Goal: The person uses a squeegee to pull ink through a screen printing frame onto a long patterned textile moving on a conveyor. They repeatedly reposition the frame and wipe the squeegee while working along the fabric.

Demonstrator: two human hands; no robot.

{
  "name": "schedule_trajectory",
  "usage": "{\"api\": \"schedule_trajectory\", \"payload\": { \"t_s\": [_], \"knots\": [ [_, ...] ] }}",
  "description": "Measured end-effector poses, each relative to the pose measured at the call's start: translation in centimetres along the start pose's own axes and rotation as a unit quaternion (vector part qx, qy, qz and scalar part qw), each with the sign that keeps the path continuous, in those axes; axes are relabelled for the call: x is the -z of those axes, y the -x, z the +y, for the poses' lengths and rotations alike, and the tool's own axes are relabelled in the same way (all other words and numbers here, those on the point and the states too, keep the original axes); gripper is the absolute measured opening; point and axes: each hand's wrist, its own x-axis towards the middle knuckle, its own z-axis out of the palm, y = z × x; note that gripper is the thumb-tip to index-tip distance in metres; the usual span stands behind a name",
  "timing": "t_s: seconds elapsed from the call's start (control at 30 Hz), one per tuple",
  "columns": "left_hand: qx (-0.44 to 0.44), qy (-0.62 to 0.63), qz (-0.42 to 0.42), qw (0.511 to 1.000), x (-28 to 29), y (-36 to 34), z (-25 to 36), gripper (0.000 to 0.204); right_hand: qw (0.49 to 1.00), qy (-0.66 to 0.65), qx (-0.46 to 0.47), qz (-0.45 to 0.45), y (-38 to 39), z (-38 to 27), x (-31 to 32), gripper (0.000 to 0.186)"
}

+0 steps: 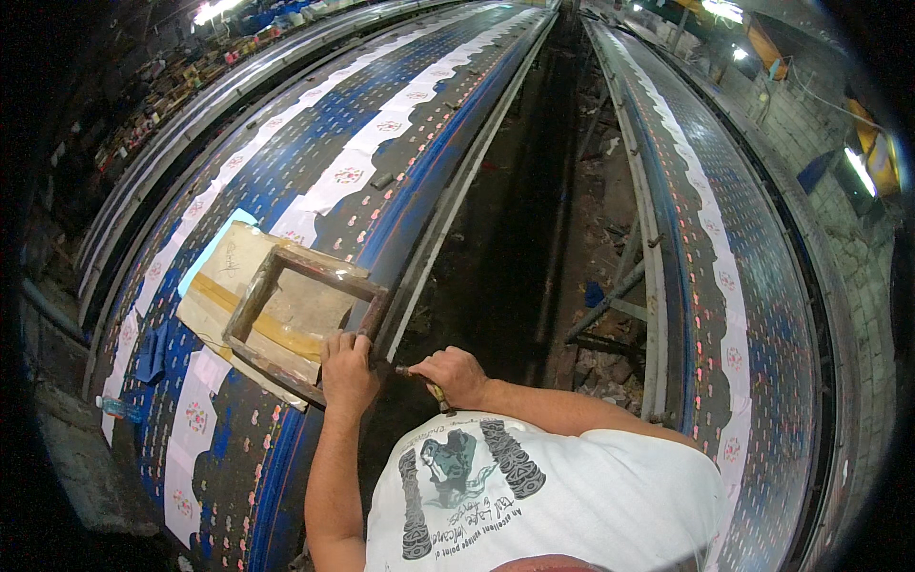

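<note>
A dark wooden frame (250, 303), rectangular with an open middle, lies on a beige cardboard sheet (205, 303) with brown tape across it. The sheet rests on the long printing table at my left. My left hand (349, 374) grips the frame's near right corner, fingers curled over its rail. Just right of that corner, past the table edge, my right hand (454, 377) is closed round a small tool (437, 392) with a worn yellowish-brown handle. One end of it points toward the frame. My fingers cover much of the tool, so its exact kind does not show.
White fabric strips (353, 172) with pink floral prints run along the left table, and another strip (729, 315) along the right table. Between the tables lies a dark aisle (505, 229). A plastic bottle (119, 409) and a blue cloth (152, 355) lie at the far left.
</note>
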Motion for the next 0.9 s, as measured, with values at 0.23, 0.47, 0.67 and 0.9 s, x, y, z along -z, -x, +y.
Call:
{"api": "schedule_trajectory", "payload": {
  "t_s": [0.23, 0.47, 0.67, 0.9],
  "knots": [
    [0.003, -0.018, 0.019, 1.0, -0.8, 0.3, -0.1, 0.035, 1.0, 0.003, 0.006, -0.016, 0.8, -0.4, 0.4, 0.037],
    [0.002, -0.018, 0.02, 1.0, -0.6, 0.4, -0.1, 0.039, 1.0, -0.002, 0.005, -0.01, 2.0, -1.3, 0.5, 0.034],
    [0.01, -0.026, 0.007, 1.0, -1.0, 0.5, -0.4, 0.044, 1.0, 0.0, -0.002, -0.013, 3.5, -2.5, 0.7, 0.035],
    [0.028, -0.003, 0.005, 1.0, -0.9, 0.6, -0.2, 0.041, 0.999, 0.017, -0.019, -0.026, 6.1, -4.6, 1.2, 0.034]
  ]
}}
